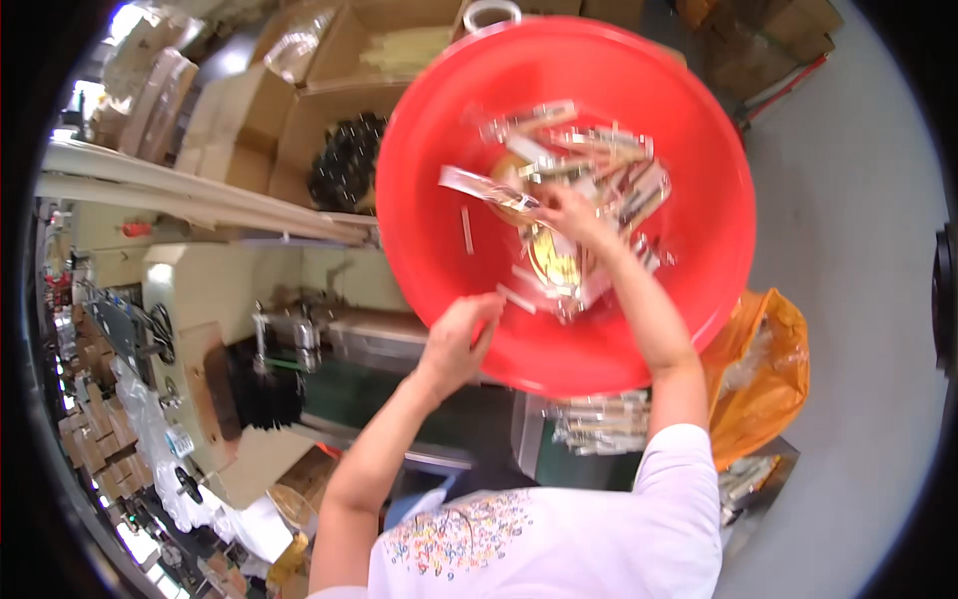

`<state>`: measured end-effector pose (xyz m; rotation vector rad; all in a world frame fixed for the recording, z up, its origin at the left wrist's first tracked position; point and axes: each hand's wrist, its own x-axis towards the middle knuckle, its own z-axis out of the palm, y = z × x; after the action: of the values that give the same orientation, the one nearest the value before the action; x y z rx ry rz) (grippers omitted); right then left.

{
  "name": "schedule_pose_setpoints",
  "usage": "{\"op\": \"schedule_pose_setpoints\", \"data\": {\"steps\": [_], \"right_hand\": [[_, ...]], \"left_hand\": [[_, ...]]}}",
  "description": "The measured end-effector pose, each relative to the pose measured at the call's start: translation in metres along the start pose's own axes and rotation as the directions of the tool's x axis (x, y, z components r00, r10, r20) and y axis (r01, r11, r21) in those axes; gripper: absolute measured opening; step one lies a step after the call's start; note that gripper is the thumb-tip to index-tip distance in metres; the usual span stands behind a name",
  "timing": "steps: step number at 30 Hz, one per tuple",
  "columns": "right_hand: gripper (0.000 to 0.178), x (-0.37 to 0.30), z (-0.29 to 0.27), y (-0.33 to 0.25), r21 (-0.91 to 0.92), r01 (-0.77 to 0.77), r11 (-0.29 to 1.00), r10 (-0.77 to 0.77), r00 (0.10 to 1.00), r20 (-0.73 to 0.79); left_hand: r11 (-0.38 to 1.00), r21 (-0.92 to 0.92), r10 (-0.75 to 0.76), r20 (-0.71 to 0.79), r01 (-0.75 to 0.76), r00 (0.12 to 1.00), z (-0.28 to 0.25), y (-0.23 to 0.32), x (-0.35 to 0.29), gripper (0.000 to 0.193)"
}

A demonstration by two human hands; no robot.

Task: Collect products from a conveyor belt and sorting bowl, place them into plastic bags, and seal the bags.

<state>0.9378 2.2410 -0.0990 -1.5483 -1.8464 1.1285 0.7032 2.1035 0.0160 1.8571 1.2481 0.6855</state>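
A large red plastic basin [419, 215] holds a loose heap of slim, clear-wrapped packets [639, 195]. Reaching over the heap, my right hand [574, 218] pinches one end of a long clear-wrapped packet [479, 187], which points to the left. Motion blur hides what is inside that packet. My left hand [462, 334] is at the basin's near-left rim, with fingers bent, thumb apart and nothing visible in the grasp. Close to its fingertips lies a thin white strip [517, 299]. A shiny gold oval piece [554, 260] shows under the packets below my right hand.
A sewing machine [180, 299] stands at left. Behind it, a cardboard box [289, 140] holds black items [344, 160]. An orange plastic bag [763, 389] hangs right of the basin, beside stacked wrapped packets [604, 421]. A tape roll [491, 14] sits beyond the basin.
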Motion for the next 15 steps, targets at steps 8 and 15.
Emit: {"op": "schedule_pose_setpoints", "data": {"steps": [8, 15], "right_hand": [[0.017, -0.078, -0.04, 0.044, -0.663, 0.037, 0.748, 0.19, 0.945, 0.267], [0.022, -0.11, 0.005, 0.065, -0.728, 0.524, 0.442, -0.236, 0.851, 0.469]], "left_hand": [[0.919, 0.39, 0.05, 0.03, -0.058, 0.998, 0.032, -0.019, 0.002, 0.018], [0.913, 0.409, -0.042, 0.095, -0.001, 0.995, 0.037, -0.023, -0.002, 0.019]]}}
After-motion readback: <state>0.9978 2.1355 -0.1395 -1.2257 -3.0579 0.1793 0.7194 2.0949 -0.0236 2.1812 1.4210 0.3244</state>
